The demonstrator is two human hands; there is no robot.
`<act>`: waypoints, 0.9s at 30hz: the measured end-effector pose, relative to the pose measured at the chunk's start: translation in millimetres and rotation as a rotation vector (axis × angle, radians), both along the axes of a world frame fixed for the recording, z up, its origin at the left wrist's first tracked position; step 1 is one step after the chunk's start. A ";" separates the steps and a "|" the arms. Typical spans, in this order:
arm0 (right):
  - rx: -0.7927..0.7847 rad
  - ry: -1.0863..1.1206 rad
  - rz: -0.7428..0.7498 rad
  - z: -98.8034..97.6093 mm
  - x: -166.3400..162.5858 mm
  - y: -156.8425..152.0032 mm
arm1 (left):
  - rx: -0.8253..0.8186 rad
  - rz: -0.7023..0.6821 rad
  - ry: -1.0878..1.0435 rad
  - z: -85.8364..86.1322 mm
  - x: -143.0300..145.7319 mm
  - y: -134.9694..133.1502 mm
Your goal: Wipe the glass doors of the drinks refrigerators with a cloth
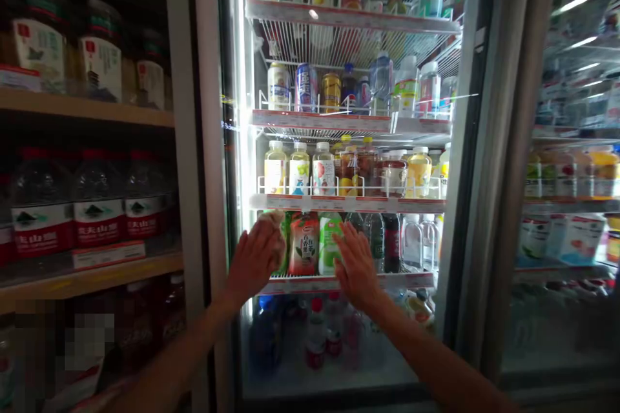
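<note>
Both my hands are stretched out toward the glass door [387, 361] of a lit drinks fridge. My left hand [254, 261] presses a pale, crumpled cloth [277, 219] against the glass, near the door's left side. Most of the cloth is hidden behind my fingers. To the right, my right hand [357, 264] has its fingers spread and holds nothing; it is at the glass, though exact contact is hard to tell. Between the hands, behind the glass, stand a red drink carton [304, 245] and a green-and-white one [329, 242].
Several shelves of bottles and cans fill the fridge, including a blue can [306, 87]. A metal door frame [501, 161] and another glass-fronted fridge are on the right. On the left, a wooden shelf [87, 117] carries jars, with large red-labelled water bottles [99, 213] below.
</note>
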State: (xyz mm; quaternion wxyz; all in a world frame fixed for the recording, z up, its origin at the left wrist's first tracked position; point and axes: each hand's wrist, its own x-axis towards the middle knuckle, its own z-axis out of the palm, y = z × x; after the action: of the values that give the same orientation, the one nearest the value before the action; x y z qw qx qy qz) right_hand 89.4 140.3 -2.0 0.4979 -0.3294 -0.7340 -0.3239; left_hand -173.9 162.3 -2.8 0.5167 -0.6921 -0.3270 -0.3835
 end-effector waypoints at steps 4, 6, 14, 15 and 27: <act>-0.004 -0.038 0.112 -14.5 -11.0 -10.7 | -0.080 -0.133 0.223 -35.2 15.5 -6.7; 0.002 -0.042 0.264 -18.6 -20.6 -16.0 | -0.077 -0.147 0.147 -32.1 29.1 -5.1; -0.027 0.143 0.430 -18.6 -92.5 -2.9 | -0.110 -0.068 -0.332 -30.2 39.5 4.0; 0.000 0.162 0.365 -17.8 -105.6 2.1 | -0.128 -0.055 -0.326 -38.5 31.7 1.5; 0.249 0.274 -0.113 -25.6 34.5 32.5 | -0.241 0.004 -0.330 -61.7 30.8 -16.0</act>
State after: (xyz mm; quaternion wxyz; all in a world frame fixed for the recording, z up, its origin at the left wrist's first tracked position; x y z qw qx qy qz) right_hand 123.8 172.8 -27.7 0.6110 -0.3472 -0.5939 -0.3918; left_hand -143.1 146.3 -64.4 0.3703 -0.6761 -0.4522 -0.4486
